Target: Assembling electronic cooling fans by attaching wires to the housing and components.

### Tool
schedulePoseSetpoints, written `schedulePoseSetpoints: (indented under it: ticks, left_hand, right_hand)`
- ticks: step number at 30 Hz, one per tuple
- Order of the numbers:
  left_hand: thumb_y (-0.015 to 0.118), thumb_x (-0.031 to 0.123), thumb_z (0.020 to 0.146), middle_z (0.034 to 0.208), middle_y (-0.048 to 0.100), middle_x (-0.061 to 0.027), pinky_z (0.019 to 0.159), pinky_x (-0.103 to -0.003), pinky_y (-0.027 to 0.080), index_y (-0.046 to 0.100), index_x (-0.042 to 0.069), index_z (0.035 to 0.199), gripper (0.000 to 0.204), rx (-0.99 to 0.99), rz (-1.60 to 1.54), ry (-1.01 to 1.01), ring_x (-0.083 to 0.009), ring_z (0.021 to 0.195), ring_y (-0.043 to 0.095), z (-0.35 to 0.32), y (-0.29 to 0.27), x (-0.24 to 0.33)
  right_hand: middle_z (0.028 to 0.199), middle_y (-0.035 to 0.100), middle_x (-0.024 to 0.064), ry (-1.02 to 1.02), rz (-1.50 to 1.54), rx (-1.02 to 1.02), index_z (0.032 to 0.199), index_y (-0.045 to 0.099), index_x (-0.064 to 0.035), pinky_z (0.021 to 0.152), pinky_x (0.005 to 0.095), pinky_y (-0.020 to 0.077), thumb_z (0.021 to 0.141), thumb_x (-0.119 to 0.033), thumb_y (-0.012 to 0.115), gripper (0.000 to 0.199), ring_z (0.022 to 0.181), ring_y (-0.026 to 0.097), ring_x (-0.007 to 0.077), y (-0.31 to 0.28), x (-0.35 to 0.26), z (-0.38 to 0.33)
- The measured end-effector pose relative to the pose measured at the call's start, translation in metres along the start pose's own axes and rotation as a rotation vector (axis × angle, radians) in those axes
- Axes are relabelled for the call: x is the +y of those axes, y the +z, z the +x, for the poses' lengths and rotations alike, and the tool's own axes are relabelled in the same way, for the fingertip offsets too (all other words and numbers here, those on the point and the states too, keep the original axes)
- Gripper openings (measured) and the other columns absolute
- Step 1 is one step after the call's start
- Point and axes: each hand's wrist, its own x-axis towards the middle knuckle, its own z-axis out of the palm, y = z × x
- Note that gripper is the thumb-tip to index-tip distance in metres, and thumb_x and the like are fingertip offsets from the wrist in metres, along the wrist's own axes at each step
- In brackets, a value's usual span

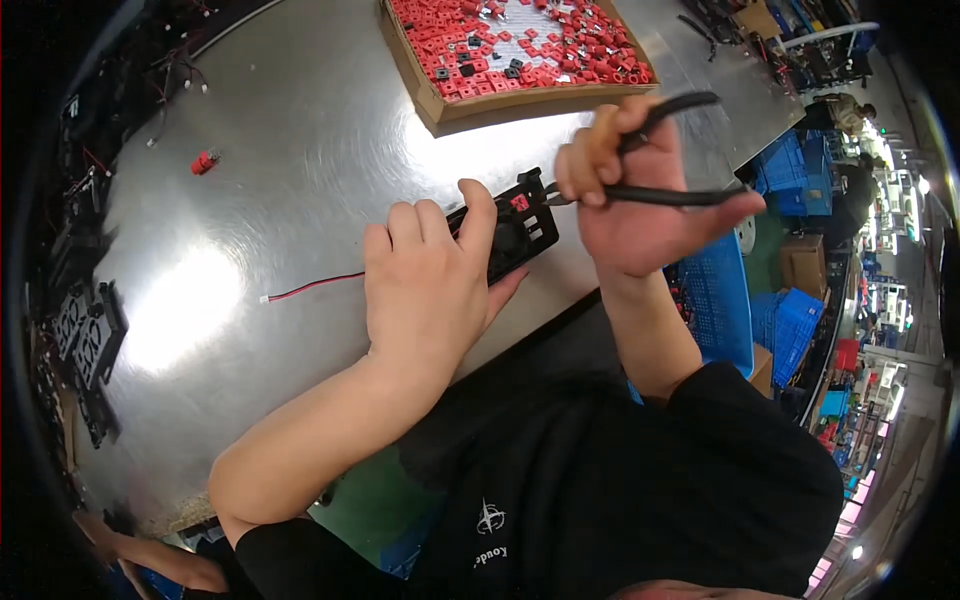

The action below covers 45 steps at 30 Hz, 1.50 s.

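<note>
My left hand [425, 262] is closed around a black plastic panel [541, 226] with a round dark part and square cutouts. A small red piece [520, 203] sits in the panel near its far end. From under my left hand a thin red-and-black wire [318, 284] runs left to a white connector. My right hand [632, 190] grips pliers [670, 196] with black handles, which are spread apart. The tips of the pliers are at the panel's right end, beside the red piece; whether they touch it I cannot tell.
A cardboard tray [530, 103] of red and a few black small parts lies at the back of the metal table [270, 180]. One red part [205, 161] lies alone at left. Black panels [88, 335] line the left edge. A blue basket [722, 300] stands right; another person's arm [165, 560] shows lower left.
</note>
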Motion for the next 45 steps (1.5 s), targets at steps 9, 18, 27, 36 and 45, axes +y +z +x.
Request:
schedulePoseSetpoints:
  ticks: [9, 18, 27, 36, 45]
  left_hand:
    - [0.082, 0.063, 0.078, 0.087, 0.056, -0.0061, 0.072, -0.04, 0.038, 0.059, 0.011, 0.135, 0.081, 0.03, -0.005, 0.009, -0.0243, 0.085, 0.053, 0.002, 0.003, 0.0]
    - [0.083, 0.061, 0.078, 0.093, 0.059, -0.01, 0.078, -0.044, 0.043, 0.059, 0.01, 0.14, 0.084, -0.034, -0.048, -0.009, -0.029, 0.091, 0.057, 0.002, -0.003, -0.001]
    - [0.083, 0.059, 0.077, 0.098, 0.063, -0.012, 0.082, -0.046, 0.045, 0.057, 0.008, 0.143, 0.088, -0.034, -0.067, 0.045, -0.0294, 0.098, 0.059, 0.005, -0.005, -0.008]
    - [0.067, 0.021, 0.088, 0.117, 0.066, -0.0244, 0.085, -0.044, 0.056, 0.017, 0.006, 0.163, 0.091, -0.62, -0.695, -0.01, -0.0338, 0.097, 0.069, 0.039, -0.035, -0.066]
    - [0.073, 0.02, 0.093, 0.121, 0.064, -0.0123, 0.081, -0.034, 0.055, 0.033, 0.006, 0.156, 0.076, -0.467, -1.329, 0.111, -0.0195, 0.092, 0.065, 0.141, -0.073, 0.159]
  right_hand:
    - [0.082, 0.051, 0.0048, 0.125, -0.174, 0.073, 0.118, 0.051, -0.006, 0.064, 0.0336, 0.045, 0.059, -0.117, 0.025, 0.128, 0.064, 0.052, 0.0161, 0.007, 0.005, -0.003]
    - [0.067, 0.043, 0.0027, 0.097, -0.193, 0.145, 0.103, 0.048, -0.0086, 0.053, 0.0329, 0.0414, 0.06, -0.115, 0.03, 0.116, 0.056, 0.045, 0.015, 0.008, 0.022, -0.011]
    - [0.069, 0.045, -0.0011, 0.409, 0.194, -0.22, 0.111, 0.052, -0.0043, 0.044, 0.0251, 0.0372, 0.08, -0.104, 0.04, 0.105, 0.045, 0.042, 0.0083, -0.074, -0.017, 0.045]
    - [0.069, 0.036, -0.0056, 0.635, 0.53, 0.137, 0.105, 0.061, -0.0108, 0.049, 0.0262, 0.0252, 0.072, -0.111, 0.031, 0.109, 0.053, 0.031, 0.0088, -0.088, 0.034, 0.05]
    - [0.111, 0.08, 0.0118, 0.063, 0.092, 0.278, 0.117, 0.074, -0.0092, 0.06, 0.037, 0.051, 0.082, -0.099, 0.047, 0.1, 0.08, 0.072, 0.0197, -0.083, 0.063, 0.038]
